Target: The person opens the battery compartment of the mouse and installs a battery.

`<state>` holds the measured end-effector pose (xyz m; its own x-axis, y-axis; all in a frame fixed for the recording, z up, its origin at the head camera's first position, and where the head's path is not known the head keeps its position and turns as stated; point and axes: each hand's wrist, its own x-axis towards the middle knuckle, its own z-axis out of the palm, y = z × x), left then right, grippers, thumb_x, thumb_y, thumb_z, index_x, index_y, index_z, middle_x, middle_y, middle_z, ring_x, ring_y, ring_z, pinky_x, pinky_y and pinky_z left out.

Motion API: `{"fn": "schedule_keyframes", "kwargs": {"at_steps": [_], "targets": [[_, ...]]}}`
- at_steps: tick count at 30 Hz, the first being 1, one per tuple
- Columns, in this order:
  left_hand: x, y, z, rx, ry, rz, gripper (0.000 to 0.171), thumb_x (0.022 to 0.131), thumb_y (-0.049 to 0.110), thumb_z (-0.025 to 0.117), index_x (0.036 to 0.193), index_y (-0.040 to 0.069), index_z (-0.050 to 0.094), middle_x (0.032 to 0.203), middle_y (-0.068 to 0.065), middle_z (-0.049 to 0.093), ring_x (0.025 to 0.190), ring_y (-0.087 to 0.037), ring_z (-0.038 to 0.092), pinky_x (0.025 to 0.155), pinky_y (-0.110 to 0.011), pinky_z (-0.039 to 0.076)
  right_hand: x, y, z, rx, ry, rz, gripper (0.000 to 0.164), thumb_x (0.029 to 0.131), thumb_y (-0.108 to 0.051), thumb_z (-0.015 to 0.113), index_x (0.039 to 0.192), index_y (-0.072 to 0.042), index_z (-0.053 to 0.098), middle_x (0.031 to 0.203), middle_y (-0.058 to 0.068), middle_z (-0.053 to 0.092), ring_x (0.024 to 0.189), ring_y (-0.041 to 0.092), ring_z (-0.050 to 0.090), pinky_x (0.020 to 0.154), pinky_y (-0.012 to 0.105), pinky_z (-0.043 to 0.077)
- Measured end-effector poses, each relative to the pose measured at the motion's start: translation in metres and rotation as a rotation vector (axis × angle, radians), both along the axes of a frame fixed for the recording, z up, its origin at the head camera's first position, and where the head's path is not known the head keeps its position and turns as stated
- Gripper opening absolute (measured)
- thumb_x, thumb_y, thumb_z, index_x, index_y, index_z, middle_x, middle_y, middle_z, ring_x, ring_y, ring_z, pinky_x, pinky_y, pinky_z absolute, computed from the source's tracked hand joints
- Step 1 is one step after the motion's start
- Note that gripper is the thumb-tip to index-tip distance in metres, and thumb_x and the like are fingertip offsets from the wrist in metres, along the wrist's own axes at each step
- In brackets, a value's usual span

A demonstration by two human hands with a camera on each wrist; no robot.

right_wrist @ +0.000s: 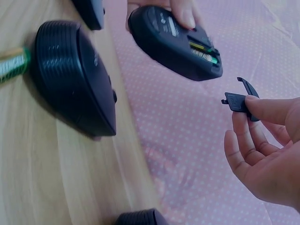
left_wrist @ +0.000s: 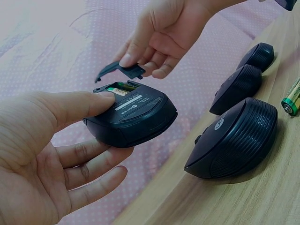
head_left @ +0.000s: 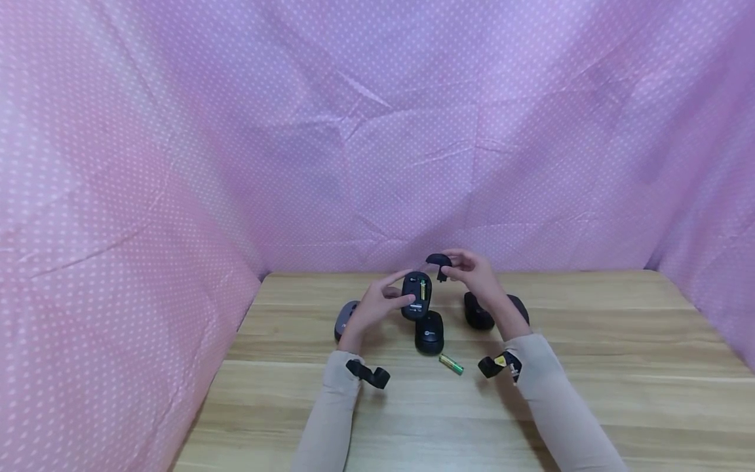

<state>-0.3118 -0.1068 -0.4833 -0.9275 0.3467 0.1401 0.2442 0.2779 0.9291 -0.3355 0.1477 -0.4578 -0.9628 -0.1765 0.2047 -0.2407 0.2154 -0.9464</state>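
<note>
My left hand (head_left: 380, 303) holds a black computer mouse (head_left: 416, 308) above the table, its underside turned up. In the left wrist view the thumb presses on that underside, beside the uncovered battery slot (left_wrist: 127, 86). A green and gold battery (right_wrist: 204, 57) lies inside the slot. Just off the mouse's end, my right hand (head_left: 474, 275) pinches a curved black battery cover (right_wrist: 236, 102) between thumb and fingers. The cover is apart from the mouse.
Another black mouse (head_left: 429, 333) stands upright below the held one, with a loose green battery (head_left: 451, 364) close by. A grey mouse (head_left: 345, 319) sits beside the left wrist. Two black mice (head_left: 476, 313) are partly behind the right forearm. A pink dotted curtain (head_left: 413, 164) hangs behind the wooden table (head_left: 619, 341).
</note>
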Motion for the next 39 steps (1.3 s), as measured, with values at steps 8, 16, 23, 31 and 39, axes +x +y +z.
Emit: {"fn": "schedule_keyframes", "kwargs": {"at_steps": [8, 16, 23, 31, 39], "targets": [[0.002, 0.001, 0.001, -0.009, -0.002, -0.001, 0.056, 0.095, 0.023, 0.074, 0.147, 0.032, 0.055, 0.118, -0.016, 0.073, 0.105, -0.024, 0.071, 0.09, -0.038, 0.058, 0.01, -0.011, 0.001, -0.084, 0.018, 0.039, 0.037, 0.095, -0.007, 0.071, 0.132, -0.002, 0.064, 0.105, 0.015, 0.069, 0.084, 0.01, 0.066, 0.081, 0.025, 0.059], [0.005, 0.004, 0.005, -0.014, 0.004, -0.019, 0.057, 0.096, 0.02, 0.073, 0.149, 0.028, 0.054, 0.116, -0.018, 0.074, 0.104, -0.024, 0.072, 0.09, -0.036, 0.058, 0.019, -0.018, -0.003, -0.117, 0.015, 0.057, 0.037, 0.095, -0.008, 0.071, 0.131, 0.0, 0.064, 0.105, 0.015, 0.068, 0.086, 0.01, 0.065, 0.079, 0.02, 0.057], [0.007, 0.007, 0.007, -0.026, 0.009, -0.027, 0.057, 0.096, 0.021, 0.073, 0.148, 0.031, 0.054, 0.109, -0.016, 0.076, 0.1, -0.02, 0.072, 0.089, -0.034, 0.058, 0.022, -0.018, -0.003, -0.115, 0.006, 0.044, 0.038, 0.096, -0.011, 0.071, 0.132, -0.002, 0.063, 0.113, 0.022, 0.066, 0.09, 0.01, 0.065, 0.081, 0.02, 0.056], [0.009, 0.01, 0.003, -0.006, 0.016, -0.042, 0.058, 0.095, 0.019, 0.074, 0.148, 0.029, 0.054, 0.112, -0.017, 0.075, 0.098, -0.02, 0.072, 0.086, -0.031, 0.058, 0.024, -0.018, -0.006, -0.134, 0.008, 0.02, 0.036, 0.096, -0.004, 0.069, 0.131, 0.0, 0.063, 0.106, 0.014, 0.068, 0.088, 0.009, 0.064, 0.08, 0.019, 0.056], [0.01, 0.009, 0.001, 0.016, 0.021, -0.056, 0.059, 0.094, 0.018, 0.074, 0.149, 0.027, 0.053, 0.111, -0.02, 0.074, 0.097, -0.021, 0.072, 0.082, -0.029, 0.057, 0.026, -0.02, -0.007, -0.133, 0.05, 0.019, 0.035, 0.094, 0.001, 0.069, 0.129, 0.003, 0.064, 0.097, -0.001, 0.07, 0.089, 0.007, 0.063, 0.077, 0.017, 0.056]]}}
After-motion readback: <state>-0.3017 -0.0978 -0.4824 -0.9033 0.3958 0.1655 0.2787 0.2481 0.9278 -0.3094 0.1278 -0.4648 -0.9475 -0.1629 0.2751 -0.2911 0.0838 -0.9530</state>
